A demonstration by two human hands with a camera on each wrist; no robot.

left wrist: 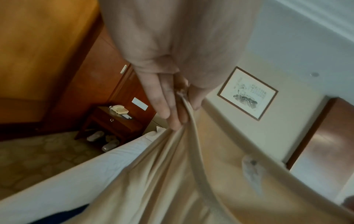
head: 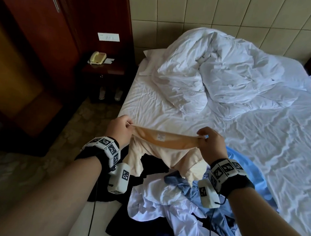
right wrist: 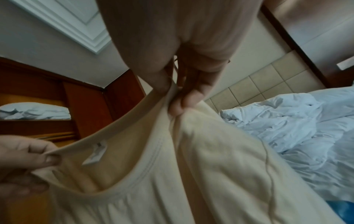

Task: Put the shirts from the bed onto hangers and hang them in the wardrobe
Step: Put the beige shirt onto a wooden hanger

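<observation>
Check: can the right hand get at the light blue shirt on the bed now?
Probably not yet: the right hand pinches the cream shirt collar. The light blue shirt lies uncovered just beyond that wrist, so reachable once freed.

A cream shirt (head: 159,152) is held up by its stretched neckline above a crumpled pile of white, blue and dark shirts (head: 176,210) on the bed's (head: 261,146) near edge.
</observation>
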